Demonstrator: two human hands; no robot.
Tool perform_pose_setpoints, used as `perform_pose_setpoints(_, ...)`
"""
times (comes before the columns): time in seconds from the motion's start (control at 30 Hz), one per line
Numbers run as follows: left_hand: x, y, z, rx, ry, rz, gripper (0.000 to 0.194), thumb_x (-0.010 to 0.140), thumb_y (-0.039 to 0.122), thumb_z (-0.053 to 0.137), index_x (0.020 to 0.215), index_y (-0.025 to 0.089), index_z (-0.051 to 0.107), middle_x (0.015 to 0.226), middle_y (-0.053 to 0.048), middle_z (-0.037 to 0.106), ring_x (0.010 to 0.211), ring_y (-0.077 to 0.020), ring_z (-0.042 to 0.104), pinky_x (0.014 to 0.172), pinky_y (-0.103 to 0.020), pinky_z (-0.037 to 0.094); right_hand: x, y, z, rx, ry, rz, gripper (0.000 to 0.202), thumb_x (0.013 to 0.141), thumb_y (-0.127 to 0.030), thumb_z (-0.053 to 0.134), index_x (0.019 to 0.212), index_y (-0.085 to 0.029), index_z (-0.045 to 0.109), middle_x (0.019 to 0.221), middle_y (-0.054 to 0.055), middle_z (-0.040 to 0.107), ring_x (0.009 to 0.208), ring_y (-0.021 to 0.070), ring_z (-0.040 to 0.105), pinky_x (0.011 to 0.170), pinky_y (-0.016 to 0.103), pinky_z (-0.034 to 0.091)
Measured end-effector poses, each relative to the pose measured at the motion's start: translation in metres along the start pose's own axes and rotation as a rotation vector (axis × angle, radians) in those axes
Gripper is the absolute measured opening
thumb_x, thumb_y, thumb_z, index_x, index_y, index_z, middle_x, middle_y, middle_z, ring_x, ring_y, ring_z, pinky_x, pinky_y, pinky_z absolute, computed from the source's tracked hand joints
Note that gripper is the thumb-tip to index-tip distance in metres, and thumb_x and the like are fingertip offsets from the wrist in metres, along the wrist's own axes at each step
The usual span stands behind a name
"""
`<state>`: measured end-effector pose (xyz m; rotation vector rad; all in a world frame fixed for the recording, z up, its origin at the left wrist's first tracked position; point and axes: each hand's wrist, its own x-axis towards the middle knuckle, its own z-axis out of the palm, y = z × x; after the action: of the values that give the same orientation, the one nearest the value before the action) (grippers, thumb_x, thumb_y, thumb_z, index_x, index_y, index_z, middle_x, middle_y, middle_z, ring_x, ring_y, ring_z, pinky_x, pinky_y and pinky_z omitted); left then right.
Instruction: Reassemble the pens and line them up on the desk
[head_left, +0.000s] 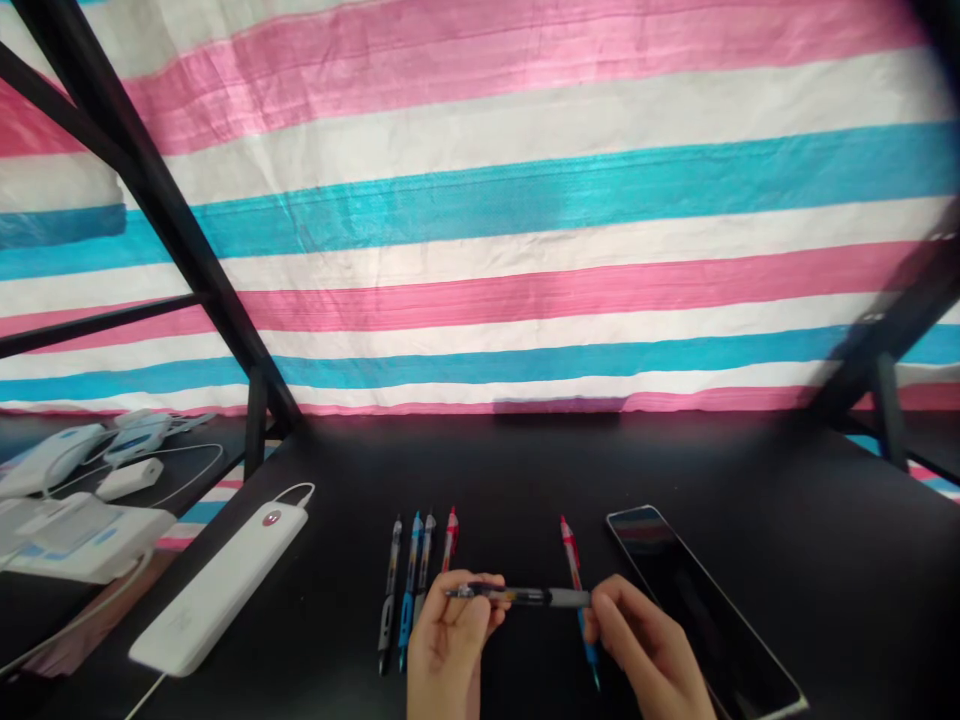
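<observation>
A clear-barrelled pen with a grey grip (536,597) is held level above the black table. My left hand (456,635) is closed round its left end, thumb and fingers pinching it. My right hand (646,640) pinches the grey end with thumb and fingertips. Left of my left hand lie a black pen (390,585), a blue pen (411,585) and a second dark pen (427,555), side by side; a red pen (450,535) is partly behind the hand. Below the held pen, near my right hand, lies a pen with a red upper part (571,550) and a blue lower end.
A phone (697,600) with a dark screen lies right of my right hand. On the left is a white power strip (217,595) with a cable. Beyond it, white devices and cables (82,535) sit on another surface. Black frame bars (172,230) and a striped sheet (525,200) enclose the table (525,470).
</observation>
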<state>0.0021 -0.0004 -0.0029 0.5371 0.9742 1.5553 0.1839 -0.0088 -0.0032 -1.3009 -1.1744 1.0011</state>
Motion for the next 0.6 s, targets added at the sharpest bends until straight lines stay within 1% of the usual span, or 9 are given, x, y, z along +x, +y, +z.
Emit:
perform_pose_setpoints(0.07, 0.001, 0.000, 0.000, -0.002, -0.001, 0.004, 0.034, 0.063, 0.039, 0.096, 0.082, 0.019, 0.076, 0.089, -0.008, 0.081, 0.078, -0.0217, 0.077, 0.074, -0.029, 0.061, 0.001, 0.003, -0.001, 0.060, 0.047, 0.002, 0.037, 0.090, -0.058, 0.067, 0.083, -0.022, 0.070, 0.067, 0.000, 0.060, 0.059, 0.0155, 0.053, 0.055, 0.023, 0.045)
perform_pose_setpoints(0.13, 0.001, -0.001, 0.000, -0.009, -0.009, 0.000, 0.033, 0.064, 0.039, 0.096, 0.083, 0.019, 0.077, 0.089, -0.007, 0.081, 0.078, -0.0210, 0.076, 0.074, -0.029, 0.061, 0.004, 0.007, -0.004, 0.075, 0.059, -0.004, 0.035, 0.091, -0.057, 0.065, 0.096, -0.023, 0.072, 0.073, 0.002, 0.066, 0.061, 0.0162, 0.056, 0.058, 0.024, 0.047)
perform_pose_setpoints(0.2, 0.002, -0.001, 0.000, -0.011, -0.021, -0.007, 0.033, 0.064, 0.038, 0.096, 0.083, 0.019, 0.077, 0.088, -0.007, 0.081, 0.078, -0.0206, 0.076, 0.074, -0.028, 0.061, 0.006, 0.011, -0.007, 0.019, 0.004, -0.014, 0.038, 0.096, -0.057, 0.059, 0.089, -0.021, 0.071, 0.071, 0.002, 0.066, 0.060, 0.0156, 0.054, 0.056, 0.024, 0.046)
perform_pose_setpoints(0.27, 0.001, -0.001, 0.000, -0.016, -0.020, -0.005, 0.032, 0.064, 0.038, 0.096, 0.083, 0.020, 0.077, 0.087, -0.006, 0.081, 0.078, -0.0200, 0.076, 0.073, -0.027, 0.060, 0.007, 0.013, -0.008, -0.047, -0.073, -0.013, 0.044, 0.097, -0.057, 0.056, 0.075, -0.020, 0.066, 0.064, 0.001, 0.059, 0.056, 0.0144, 0.049, 0.052, 0.023, 0.042)
perform_pose_setpoints(0.33, 0.000, 0.000, 0.002, -0.024, -0.018, -0.005, 0.033, 0.063, 0.039, 0.096, 0.083, 0.020, 0.077, 0.086, -0.006, 0.080, 0.077, -0.0198, 0.075, 0.073, -0.027, 0.060, 0.006, 0.013, -0.007, -0.057, -0.090, 0.002, 0.047, 0.097, -0.057, 0.057, 0.067, -0.020, 0.062, 0.061, -0.001, 0.052, 0.055, 0.0136, 0.046, 0.050, 0.022, 0.040)
perform_pose_setpoints(0.4, -0.002, 0.002, 0.006, -0.030, -0.014, -0.003, 0.033, 0.062, 0.039, 0.096, 0.082, 0.020, 0.077, 0.084, -0.006, 0.079, 0.077, -0.0199, 0.075, 0.073, -0.027, 0.060, 0.002, 0.011, -0.005, -0.011, -0.038, 0.021, 0.042, 0.093, -0.057, 0.062, 0.072, -0.021, 0.064, 0.064, -0.001, 0.054, 0.058, 0.0143, 0.049, 0.054, 0.022, 0.041)
perform_pose_setpoints(0.47, -0.004, 0.004, 0.010, -0.038, 0.000, 0.006, 0.033, 0.062, 0.038, 0.097, 0.081, 0.020, 0.077, 0.083, -0.005, 0.079, 0.077, -0.0197, 0.075, 0.073, -0.027, 0.060, -0.001, 0.008, -0.003, 0.042, 0.024, 0.035, 0.035, 0.089, -0.057, 0.068, 0.083, -0.023, 0.068, 0.073, 0.000, 0.061, 0.066, 0.0162, 0.055, 0.061, 0.023, 0.045)
perform_pose_setpoints(0.53, -0.007, 0.006, 0.014, -0.050, 0.029, 0.024, 0.033, 0.062, 0.038, 0.096, 0.082, 0.020, 0.078, 0.083, -0.005, 0.079, 0.077, -0.0191, 0.074, 0.073, -0.026, 0.059, -0.003, 0.005, -0.002, 0.069, 0.038, 0.039, 0.035, 0.088, -0.059, 0.068, 0.095, -0.024, 0.070, 0.078, 0.001, 0.066, 0.070, 0.0175, 0.058, 0.065, 0.024, 0.047)
perform_pose_setpoints(0.6, -0.009, 0.007, 0.017, -0.054, 0.044, 0.028, 0.033, 0.062, 0.038, 0.096, 0.081, 0.019, 0.077, 0.082, -0.005, 0.078, 0.077, -0.0190, 0.074, 0.073, -0.026, 0.059, -0.003, 0.003, -0.002, 0.052, 0.025, 0.043, 0.037, 0.092, -0.060, 0.062, 0.091, -0.024, 0.070, 0.074, 0.001, 0.065, 0.066, 0.0166, 0.055, 0.062, 0.024, 0.045)
